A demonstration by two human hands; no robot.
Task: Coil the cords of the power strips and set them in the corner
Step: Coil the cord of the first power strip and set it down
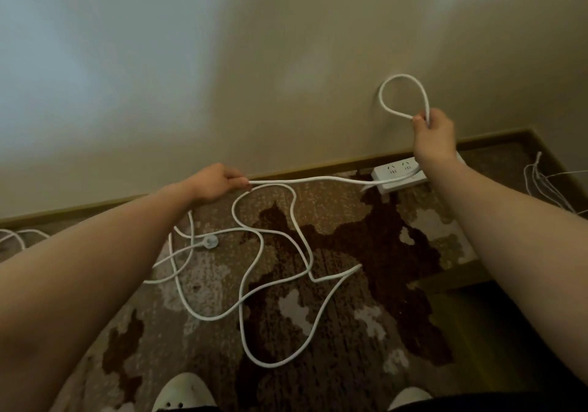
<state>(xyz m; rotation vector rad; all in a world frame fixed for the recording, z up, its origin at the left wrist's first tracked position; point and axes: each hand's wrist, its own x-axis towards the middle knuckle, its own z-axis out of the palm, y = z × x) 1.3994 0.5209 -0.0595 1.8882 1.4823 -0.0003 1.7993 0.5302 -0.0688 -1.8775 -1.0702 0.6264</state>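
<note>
Nothing to read here. The white power strip [399,174] by the baseboard shows only its socket openings, with no brand, label or number legible on its face. The white cord [270,278] and its plug [210,241] carry no readable markings either.

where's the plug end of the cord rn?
In the head view the plug lies on the patterned carpet at left of centre, just beyond the left forearm, below the left hand and far from the power strip by the baseboard.
</note>
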